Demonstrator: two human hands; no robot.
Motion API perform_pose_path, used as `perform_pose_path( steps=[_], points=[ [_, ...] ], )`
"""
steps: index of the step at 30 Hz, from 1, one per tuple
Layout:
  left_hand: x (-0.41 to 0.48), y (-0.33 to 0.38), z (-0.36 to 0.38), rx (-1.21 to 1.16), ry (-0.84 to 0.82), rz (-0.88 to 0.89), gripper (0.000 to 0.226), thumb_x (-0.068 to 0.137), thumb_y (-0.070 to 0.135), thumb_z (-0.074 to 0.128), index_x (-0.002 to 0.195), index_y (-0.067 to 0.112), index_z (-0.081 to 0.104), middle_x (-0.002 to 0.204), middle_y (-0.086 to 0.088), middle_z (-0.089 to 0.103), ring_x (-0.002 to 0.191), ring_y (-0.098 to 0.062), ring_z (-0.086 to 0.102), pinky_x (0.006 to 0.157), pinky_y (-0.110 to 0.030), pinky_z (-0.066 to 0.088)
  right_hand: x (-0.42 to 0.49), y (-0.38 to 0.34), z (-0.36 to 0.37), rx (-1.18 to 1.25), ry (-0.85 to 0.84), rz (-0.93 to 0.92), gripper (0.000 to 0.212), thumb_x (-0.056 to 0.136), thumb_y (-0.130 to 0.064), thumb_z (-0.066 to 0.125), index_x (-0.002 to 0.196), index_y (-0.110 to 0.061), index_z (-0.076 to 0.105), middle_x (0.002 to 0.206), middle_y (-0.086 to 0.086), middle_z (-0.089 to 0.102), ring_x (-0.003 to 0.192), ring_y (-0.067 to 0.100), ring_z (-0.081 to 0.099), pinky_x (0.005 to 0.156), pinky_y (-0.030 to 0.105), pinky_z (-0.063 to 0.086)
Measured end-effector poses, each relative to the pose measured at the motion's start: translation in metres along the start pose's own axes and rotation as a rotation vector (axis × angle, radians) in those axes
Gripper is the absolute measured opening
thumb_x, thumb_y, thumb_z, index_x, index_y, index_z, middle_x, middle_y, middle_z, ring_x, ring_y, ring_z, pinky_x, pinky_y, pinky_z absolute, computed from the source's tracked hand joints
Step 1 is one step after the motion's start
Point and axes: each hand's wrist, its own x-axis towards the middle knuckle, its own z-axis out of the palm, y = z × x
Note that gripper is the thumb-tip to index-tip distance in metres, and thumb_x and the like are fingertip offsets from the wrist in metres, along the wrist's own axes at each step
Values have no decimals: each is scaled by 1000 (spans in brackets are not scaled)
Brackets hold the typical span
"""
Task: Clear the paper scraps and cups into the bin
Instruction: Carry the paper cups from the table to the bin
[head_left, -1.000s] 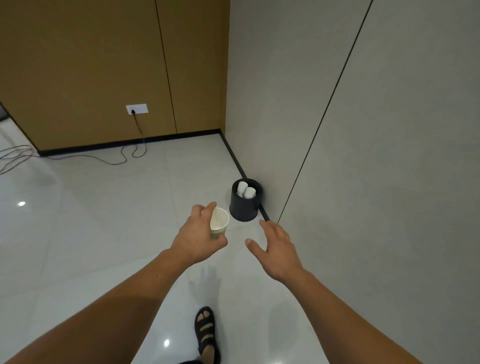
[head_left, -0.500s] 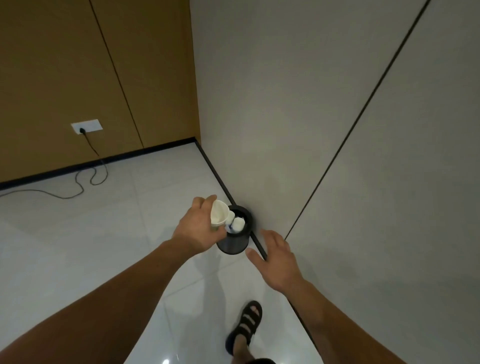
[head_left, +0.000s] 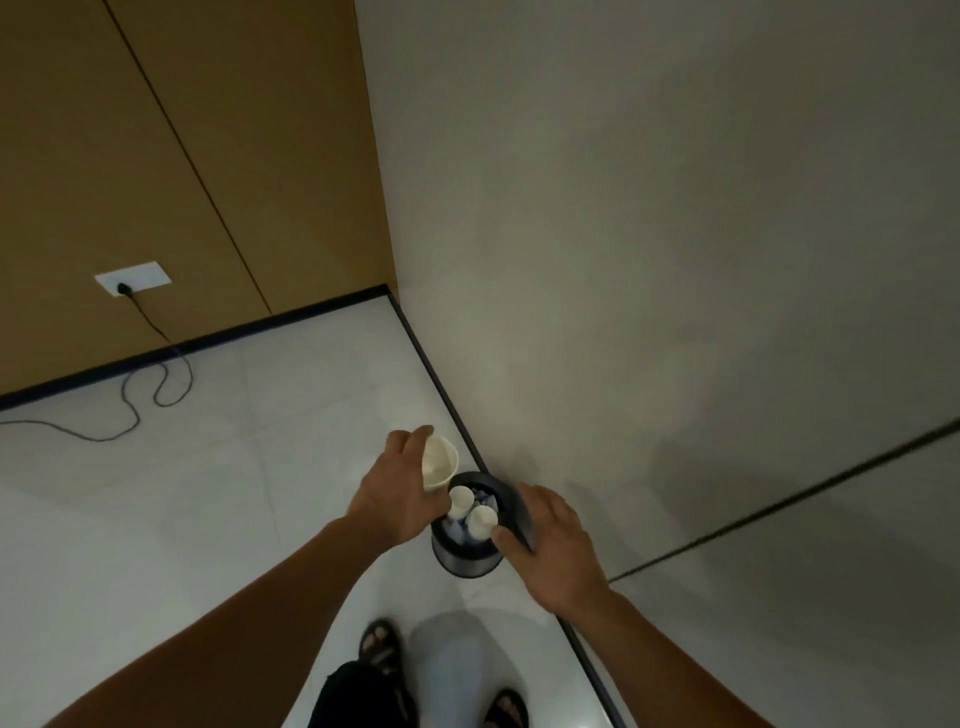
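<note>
A small dark round bin stands on the floor against the grey wall. Two white paper cups and some paper scraps lie inside it. My left hand grips a third white paper cup, tilted with its mouth to the upper right, just above the bin's left rim. My right hand is at the bin's right rim, with the thumb inside and the fingers over the outside, holding it.
The grey wall rises right behind the bin, with a dark skirting strip along its foot. A wall socket feeds a black cable looping over the pale floor. My sandalled feet stand just below the bin.
I have stepped closer, so the bin now sits under my hands. The left hand carried the cup over the bin's rim, and the right hand moved from open air onto the bin's right rim.
</note>
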Motion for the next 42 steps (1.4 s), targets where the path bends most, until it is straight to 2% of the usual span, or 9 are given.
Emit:
perform_pose_path(
  steps=[5, 8, 12, 21, 30, 34, 37, 39, 42],
  points=[
    [82, -32, 21, -44, -139, -5, 87, 74, 36, 74, 146, 25, 25, 139, -2, 33, 115, -26, 51, 93, -38, 49, 63, 13, 15, 3, -30, 122, 73, 92, -64, 43, 152, -27, 24, 157, -3, 26, 143, 15, 22, 113, 32, 24],
    [135, -58, 42, -37, -170, 105, 88, 75, 31, 77, 147, 17, 28, 136, -9, 39, 110, -29, 55, 84, -34, 52, 98, 16, 32, 24, -42, 226, 77, 89, -69, 39, 152, -30, 18, 158, -6, 22, 144, 13, 19, 115, 33, 22],
    [205, -92, 78, -74, -265, 74, 96, 80, 34, 74, 151, 28, 10, 138, 2, 30, 116, -15, 47, 82, -21, 43, 160, 26, 62, 18, -39, 305, 78, 88, -70, 37, 152, -32, 16, 158, -8, 21, 144, 12, 20, 114, 31, 22],
    [304, -182, 263, -71, -323, 82, 88, 78, 32, 75, 148, 26, 22, 139, 5, 33, 121, -13, 44, 87, -16, 38, 284, 127, 172, 47, -49, 367, 87, 80, -77, 25, 152, -30, 16, 158, -8, 22, 144, 9, 20, 114, 31, 24],
    [303, -268, 399, 141, -428, 164, 94, 70, 34, 82, 147, 16, 32, 142, -4, 40, 135, -26, 33, 109, -40, 37, 313, 218, 285, 138, -88, 404, 85, 81, -72, 33, 152, -28, 19, 157, -5, 24, 144, 12, 20, 115, 38, 31],
    [300, -283, 421, 241, -443, 223, 97, 74, 41, 77, 151, 18, 24, 159, -3, 14, 148, -29, 0, 118, -50, 19, 308, 231, 307, 145, -97, 410, 84, 81, -73, 32, 151, -27, 23, 156, -3, 27, 143, 14, 24, 112, 45, 36],
    [301, -293, 432, 382, -461, 222, 113, 77, 64, 62, 152, 21, -11, 155, -2, -28, 143, -29, -27, 119, -51, 2, 306, 233, 316, 149, -87, 411, 81, 84, -70, 36, 151, -27, 25, 156, -3, 27, 143, 14, 25, 111, 46, 37],
    [299, -300, 438, 453, -478, 241, 121, 73, 79, 50, 143, 24, -33, 149, -2, -42, 140, -29, -33, 118, -51, -5, 305, 233, 322, 155, -76, 410, 80, 84, -69, 37, 151, -27, 25, 156, -3, 27, 143, 14, 25, 111, 46, 37],
    [301, -305, 442, 452, -493, 235, 123, 71, 83, 48, 138, 27, -39, 148, 0, -44, 139, -28, -35, 118, -52, -7, 309, 231, 329, 146, -63, 394, 83, 83, -72, 35, 151, -28, 24, 156, -3, 26, 142, 14, 26, 109, 44, 39]
  ],
)
